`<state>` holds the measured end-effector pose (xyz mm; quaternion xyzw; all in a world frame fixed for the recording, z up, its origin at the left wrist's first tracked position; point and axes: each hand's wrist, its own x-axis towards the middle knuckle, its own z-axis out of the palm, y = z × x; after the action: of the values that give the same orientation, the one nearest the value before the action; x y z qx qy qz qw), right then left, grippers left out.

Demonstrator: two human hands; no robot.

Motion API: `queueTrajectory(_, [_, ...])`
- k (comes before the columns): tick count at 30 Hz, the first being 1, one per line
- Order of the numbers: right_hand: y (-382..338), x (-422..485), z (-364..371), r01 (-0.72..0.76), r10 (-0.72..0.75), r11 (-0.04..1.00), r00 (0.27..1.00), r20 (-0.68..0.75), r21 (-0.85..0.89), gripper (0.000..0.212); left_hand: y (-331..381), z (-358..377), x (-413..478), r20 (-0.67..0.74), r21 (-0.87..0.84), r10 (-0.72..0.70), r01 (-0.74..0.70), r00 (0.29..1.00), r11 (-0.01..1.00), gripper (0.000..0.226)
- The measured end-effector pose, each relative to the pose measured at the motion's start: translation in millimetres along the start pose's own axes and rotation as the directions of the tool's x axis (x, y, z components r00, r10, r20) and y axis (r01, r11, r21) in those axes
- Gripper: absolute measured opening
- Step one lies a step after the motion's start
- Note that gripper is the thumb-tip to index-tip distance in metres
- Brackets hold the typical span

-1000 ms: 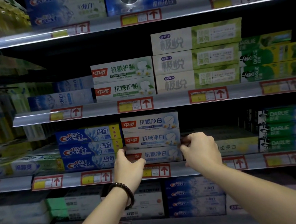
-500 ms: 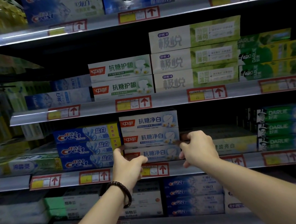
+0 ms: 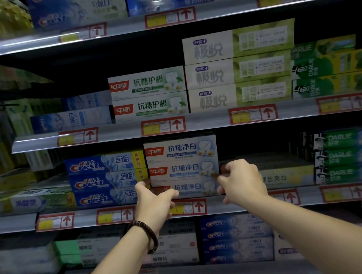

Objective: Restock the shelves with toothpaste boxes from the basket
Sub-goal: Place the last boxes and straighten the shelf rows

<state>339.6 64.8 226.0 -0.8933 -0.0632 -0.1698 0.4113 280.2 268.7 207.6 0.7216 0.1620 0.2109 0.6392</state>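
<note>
White toothpaste box (image 3: 183,170), ends in pinch of left hand (image 3: 153,201) and right hand (image 3: 243,181)

white-blue toothpaste boxes (image 3: 182,168) — stacked three (flat)

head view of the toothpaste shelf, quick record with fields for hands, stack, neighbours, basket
left hand: grips the lower left end of the white-blue stack
right hand: fingers curled at the stack's right end
stack: three boxes high, fronts out, on the shelf
left neighbour: Crest boxes, three high, right beside it
basket: not in view
</note>
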Motion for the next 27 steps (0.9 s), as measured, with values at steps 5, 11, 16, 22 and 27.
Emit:
queueTrajectory(5, [2.4, -2.2, -2.2, 0.037, -0.037, 0.998, 0.999, 0.006, -0.056, 0.022, 1.6, -0.7, -1.5, 0.003, -0.004, -0.002, 0.002, 1.000, 1.000, 0.093])
queueTrajectory(11, [4.9, -1.3, -0.8, 0.029, -0.028, 0.999, 0.999, 0.015, -0.029, 0.042, 3.2, 1.3, -4.3, -0.008, 0.002, -0.002, 0.002, 1.000, 1.000, 0.092])
queueTrajectory(16, [5.4, -1.5, 0.2, 0.019, -0.018, 1.000, 0.999, 0.034, -0.003, 0.047, 2.1, 1.9, -3.7, -0.015, -0.018, -0.014, 0.014, 1.000, 1.000, 0.093])
queueTrajectory(22, [4.3, -3.8, -7.0, 0.036, -0.036, 0.999, 0.999, -0.001, 0.008, 0.053, 2.2, 1.9, -5.5, -0.028, -0.019, -0.005, 0.004, 1.000, 1.000, 0.095])
queueTrajectory(27, [4.6, -6.9, -12.5, 0.061, -0.061, 0.997, 0.998, -0.003, -0.045, 0.061, 2.7, 3.7, -8.6, -0.026, -0.012, 0.003, -0.003, 1.000, 1.000, 0.087])
